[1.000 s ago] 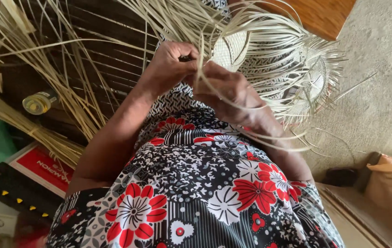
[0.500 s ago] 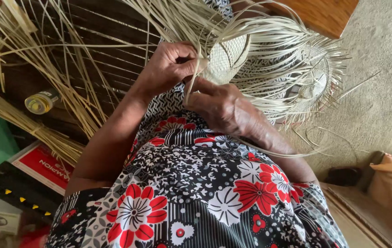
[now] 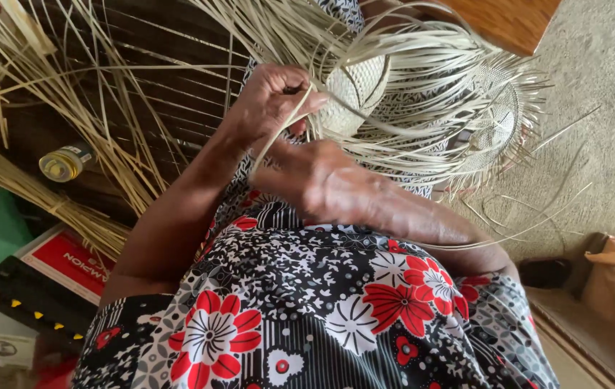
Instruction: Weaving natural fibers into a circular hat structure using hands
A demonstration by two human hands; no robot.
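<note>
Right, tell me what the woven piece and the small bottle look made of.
Woven piece: pale dried straw or palm fibre, matte; flat thin strands fan loose from the tight weave. Left hand pinches one strand. Bottle: probably clear plastic or glass, glossy, yellowish; too small to tell which.

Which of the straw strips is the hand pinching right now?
The single pale strip that slants down from the left hand. It is pinched between fingers; the other strips fan out loose from the woven piece.

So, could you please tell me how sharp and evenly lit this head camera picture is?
Head view: soft, even daylight, no glare; the right hand is slightly motion-blurred, the left hand and woven straw piece are sharper; wide-angle distortion bends the edges.
</note>
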